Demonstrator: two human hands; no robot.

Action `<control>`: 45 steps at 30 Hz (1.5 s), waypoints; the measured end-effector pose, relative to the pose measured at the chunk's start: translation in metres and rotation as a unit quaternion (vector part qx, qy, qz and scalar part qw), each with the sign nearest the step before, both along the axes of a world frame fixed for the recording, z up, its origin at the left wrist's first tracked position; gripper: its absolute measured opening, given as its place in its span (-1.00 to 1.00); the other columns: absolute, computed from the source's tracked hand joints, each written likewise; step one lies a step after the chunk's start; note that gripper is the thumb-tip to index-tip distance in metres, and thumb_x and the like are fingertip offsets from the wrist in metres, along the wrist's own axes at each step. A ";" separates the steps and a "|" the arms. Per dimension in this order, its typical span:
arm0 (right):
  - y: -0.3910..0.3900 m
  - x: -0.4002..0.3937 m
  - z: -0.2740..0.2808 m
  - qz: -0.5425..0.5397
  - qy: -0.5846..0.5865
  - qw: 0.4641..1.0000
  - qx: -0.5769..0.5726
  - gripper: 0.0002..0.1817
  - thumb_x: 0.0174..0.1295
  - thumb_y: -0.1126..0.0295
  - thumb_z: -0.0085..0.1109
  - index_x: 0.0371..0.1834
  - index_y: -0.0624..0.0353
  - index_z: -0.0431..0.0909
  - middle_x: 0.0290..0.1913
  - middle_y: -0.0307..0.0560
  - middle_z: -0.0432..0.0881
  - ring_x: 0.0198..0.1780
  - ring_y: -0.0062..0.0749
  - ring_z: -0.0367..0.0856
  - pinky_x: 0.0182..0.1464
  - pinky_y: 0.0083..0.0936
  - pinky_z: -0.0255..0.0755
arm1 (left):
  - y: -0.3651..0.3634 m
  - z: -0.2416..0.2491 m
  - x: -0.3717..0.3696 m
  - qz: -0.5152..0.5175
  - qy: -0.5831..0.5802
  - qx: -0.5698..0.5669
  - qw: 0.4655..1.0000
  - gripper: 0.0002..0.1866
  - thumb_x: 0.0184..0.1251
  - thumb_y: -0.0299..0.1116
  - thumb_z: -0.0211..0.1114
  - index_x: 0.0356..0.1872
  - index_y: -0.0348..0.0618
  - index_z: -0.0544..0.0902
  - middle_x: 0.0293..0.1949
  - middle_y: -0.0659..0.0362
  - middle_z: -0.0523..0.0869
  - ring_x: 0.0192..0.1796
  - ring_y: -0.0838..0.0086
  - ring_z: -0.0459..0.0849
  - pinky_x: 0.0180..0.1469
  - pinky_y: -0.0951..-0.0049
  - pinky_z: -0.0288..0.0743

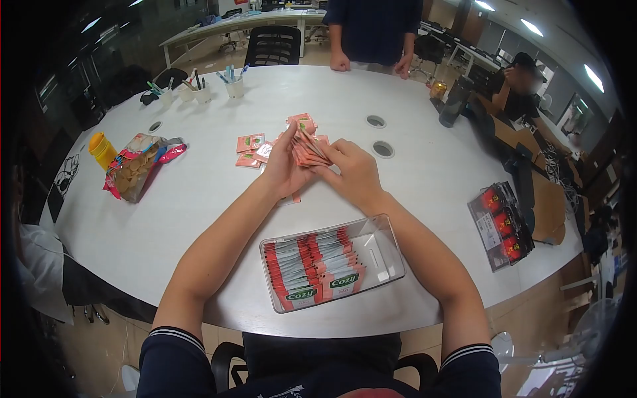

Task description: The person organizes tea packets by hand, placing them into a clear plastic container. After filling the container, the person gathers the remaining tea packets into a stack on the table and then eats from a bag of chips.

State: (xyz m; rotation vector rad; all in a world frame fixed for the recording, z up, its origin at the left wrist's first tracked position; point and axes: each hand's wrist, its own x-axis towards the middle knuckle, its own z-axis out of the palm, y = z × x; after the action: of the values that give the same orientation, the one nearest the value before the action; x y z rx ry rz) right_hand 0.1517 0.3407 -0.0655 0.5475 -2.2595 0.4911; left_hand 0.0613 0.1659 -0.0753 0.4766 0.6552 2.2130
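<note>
A small stack of pink sachets (310, 150) is held between my two hands over the middle of the white table. My left hand (288, 166) cups the stack from the left side. On the right, my right hand (352, 170) has its fingers closed on the stack's edge. Loose pink sachets (251, 142) lie on the table left of and behind my hands. Nearer to me, a clear plastic box (379, 260) holds two rows of upright red and pink sachets marked Cozy (302, 294).
The white table (219, 172) bears an open snack bag (135, 169), a yellow bottle (101, 149), cups of pens (233, 86), a clear box of red packets (502, 229) and a dark tumbler (455, 101). A person (373, 33) stands across it; another person sits at the right.
</note>
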 end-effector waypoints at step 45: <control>0.020 -0.013 -0.012 0.191 -0.254 0.838 -0.443 -0.79 0.47 0.54 0.19 0.06 0.45 0.67 -0.12 -0.11 0.78 -0.15 -0.62 0.71 -0.14 -0.63 0.59 | -0.010 0.013 0.008 -0.025 0.222 -0.192 0.956 -0.55 0.53 -0.20 0.22 0.34 -0.09 0.46 0.13 0.08 0.71 0.07 0.33 0.80 0.05 0.24 0.79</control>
State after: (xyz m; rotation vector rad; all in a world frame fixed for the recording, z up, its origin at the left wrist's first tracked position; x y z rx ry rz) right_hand 0.1387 0.3607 -0.0777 0.3834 -2.0393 1.9484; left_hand 0.0690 0.1557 -0.0621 0.7830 1.2654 1.8737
